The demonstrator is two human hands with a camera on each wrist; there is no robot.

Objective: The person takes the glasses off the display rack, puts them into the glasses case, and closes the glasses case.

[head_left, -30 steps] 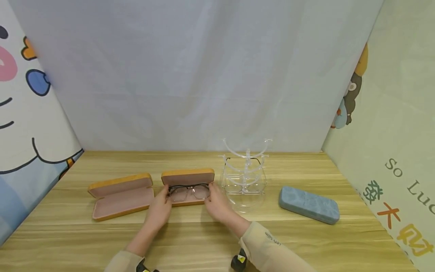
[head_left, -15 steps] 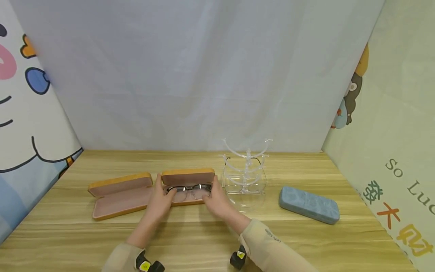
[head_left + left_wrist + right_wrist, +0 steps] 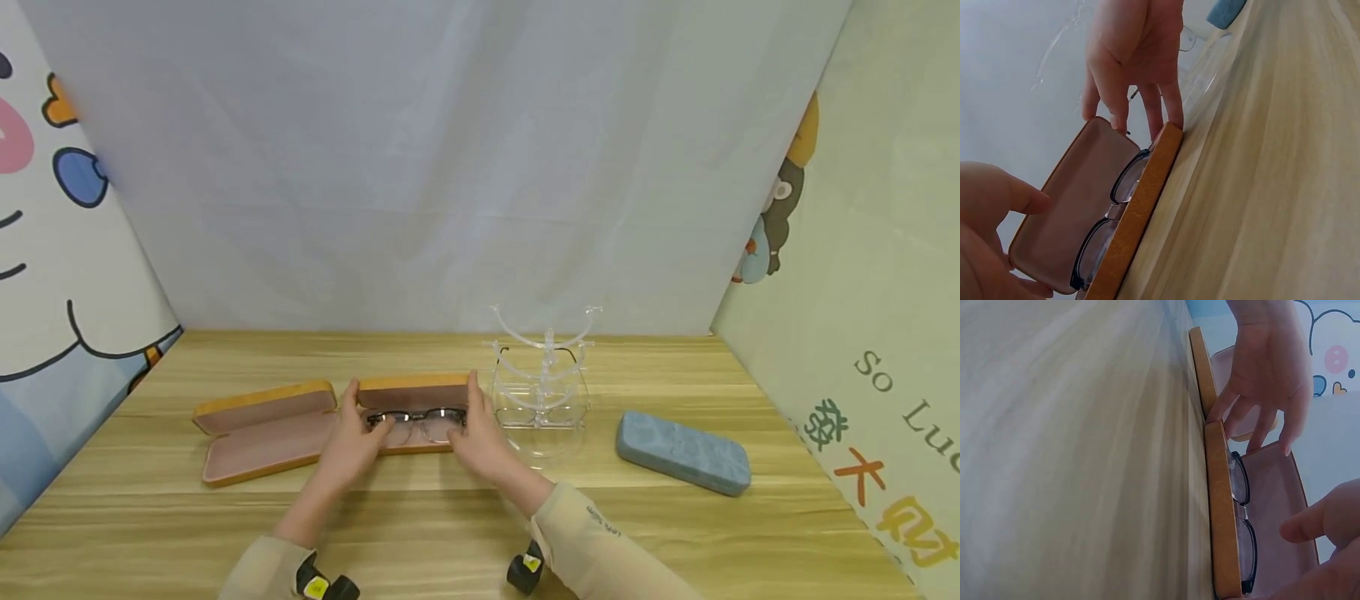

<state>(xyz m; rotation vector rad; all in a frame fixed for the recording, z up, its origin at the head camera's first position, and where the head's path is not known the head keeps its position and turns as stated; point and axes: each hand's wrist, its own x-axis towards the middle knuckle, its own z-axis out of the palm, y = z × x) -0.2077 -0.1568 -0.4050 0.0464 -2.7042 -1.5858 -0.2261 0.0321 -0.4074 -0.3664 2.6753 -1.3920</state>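
An orange glasses case (image 3: 412,382) with a pinkish lining stands open on the table, its lid raised at the back. Eyeglasses (image 3: 418,415) with a dark upper rim lie inside it, lenses toward the front. At the case's left end is my left hand (image 3: 355,442), its fingers reaching up to the lid and its thumb in front. My right hand (image 3: 480,442) touches the opposite end, fingers at the lid and base. In the right wrist view the left hand's fingers (image 3: 1264,428) look spread and fairly straight. Part of the case ends is hidden by the hands.
Left of the hands a second orange case (image 3: 272,437) lies open. A clear display stand (image 3: 545,379) holding thin-framed glasses stands close to the right hand. Farther right is a shut blue case (image 3: 682,452). A grey cloth (image 3: 450,167) hangs behind the table.
Both hands have let go of the eyeglasses, which now rest in the case. The fingers have moved up and back along the case ends to the lid.
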